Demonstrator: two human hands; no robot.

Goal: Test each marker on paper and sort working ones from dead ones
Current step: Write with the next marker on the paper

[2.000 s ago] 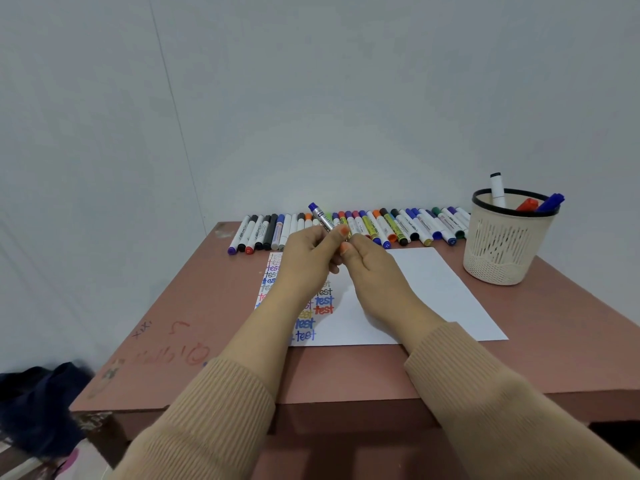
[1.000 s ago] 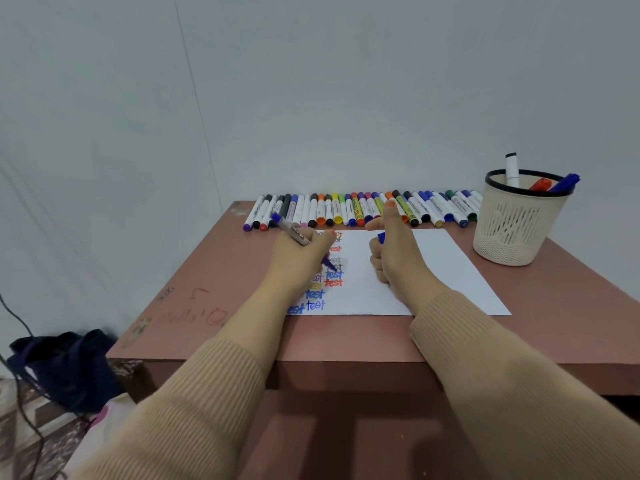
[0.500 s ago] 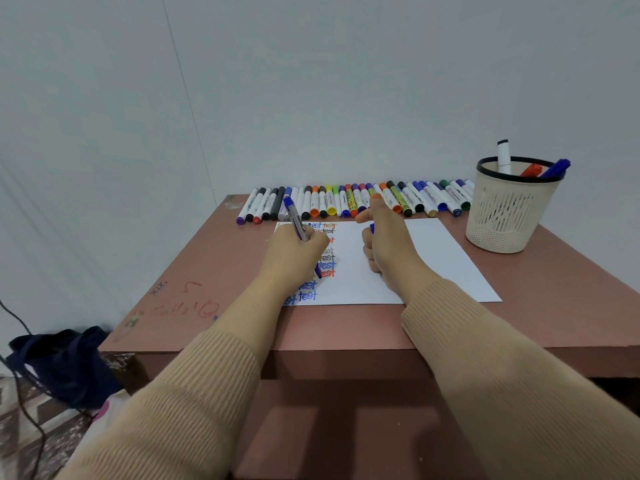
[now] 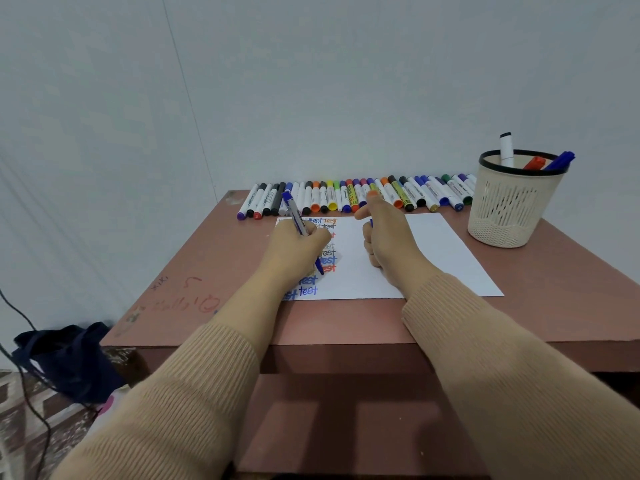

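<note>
L hand (image 4: 294, 251) grips slim blue plastic marker (image 4: 297, 220), tip down on white paper sheet (image 4: 443, 258) among coloured "test" rows. R hand (image 4: 388, 240) fisted on sheet, curled round small blue cap (image 4: 371, 222), thumb up.

We are in a plain room, likely a home or study corner: a worn reddish-brown table (image 4: 207, 258) stands against bare pale walls (image 4: 346, 81) that meet behind its far left corner. Pen scribbles (image 4: 194, 301) mark its left edge, a row of markers (image 4: 346, 199) lines its far edge, a mesh pen holder (image 4: 505, 209) sits by its far right corner, and a dark bag (image 4: 65, 358) lies on patterned floor (image 4: 20, 420) below.
</note>
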